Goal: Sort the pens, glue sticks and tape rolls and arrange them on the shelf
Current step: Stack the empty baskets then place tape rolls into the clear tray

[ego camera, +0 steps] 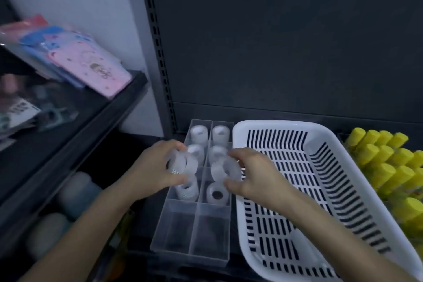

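A clear divided organizer tray (174, 236) sits on the dark shelf, with clear tape rolls (198, 133) standing in its far compartments; the two nearest compartments hold nothing. My left hand (151, 167) grips a stack of clear tape rolls (183, 163) over the tray's left column. My right hand (251, 174) holds another stack of clear tape rolls (223, 167) over the right column. Yellow-capped glue sticks (386, 167) stand packed in rows at the far right. No pens are visible.
A white slotted plastic basket (338, 151) lies tilted between the tray and the glue sticks. To the left, a dark shelf (98, 117) carries pink and blue packaged stationery (91, 64). Blurred cylindrical containers (77, 192) stand below it. The shelf's dark back panel rises behind.
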Available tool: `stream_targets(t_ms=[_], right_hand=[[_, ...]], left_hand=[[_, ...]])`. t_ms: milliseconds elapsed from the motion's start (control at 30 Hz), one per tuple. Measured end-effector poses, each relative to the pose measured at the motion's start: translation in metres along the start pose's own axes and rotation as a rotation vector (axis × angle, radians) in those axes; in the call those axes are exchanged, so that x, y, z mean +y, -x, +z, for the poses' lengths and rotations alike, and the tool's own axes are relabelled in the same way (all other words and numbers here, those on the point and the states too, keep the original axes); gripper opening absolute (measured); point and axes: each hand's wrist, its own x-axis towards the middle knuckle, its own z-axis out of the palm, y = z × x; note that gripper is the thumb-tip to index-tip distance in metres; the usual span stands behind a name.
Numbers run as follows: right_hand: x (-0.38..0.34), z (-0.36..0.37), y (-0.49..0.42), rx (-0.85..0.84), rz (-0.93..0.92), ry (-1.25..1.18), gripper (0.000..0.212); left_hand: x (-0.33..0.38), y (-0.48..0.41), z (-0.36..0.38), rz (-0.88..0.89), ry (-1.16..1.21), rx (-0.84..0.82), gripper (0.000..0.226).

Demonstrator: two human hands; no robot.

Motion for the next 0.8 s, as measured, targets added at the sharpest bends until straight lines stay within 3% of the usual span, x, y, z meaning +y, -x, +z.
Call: stream_targets(t_ms=[133,233,433,600,700,800], right_hand=[[-0.019,0.021,-0.024,-0.207,-0.053,0.402,0.032],[-0.018,0.034,-0.032,-0.328,-0.065,0.664,0.033],[-0.009,0.044,-0.034,-0.355,-0.031,0.708,0.037],[-0.005,0.036,-0.029,-0.264,-0.014,0.566,0.038],[-0.010,0.024,-0.023,-0.085,-0.008,0.267,0.040],[-0.022,0.022,-0.015,-0.101,-0.045,-0.053,0.046]], left_hand=[[-0.019,0.015,0.001,-0.022,0.038,-0.027,0.047],[-0.028,0.019,0.002,-0.030,0.092,-0.026,0.048],[-0.038,0.017,0.008,-0.025,0.142,-0.052,0.050],[-0.039,0.013,0.012,0.002,0.113,-0.086,0.052],[-0.034,0.013,0.015,0.010,0.119,-0.086,0.054],[-0.024,0.020,0.019,0.008,0.161,-0.047,0.057]])
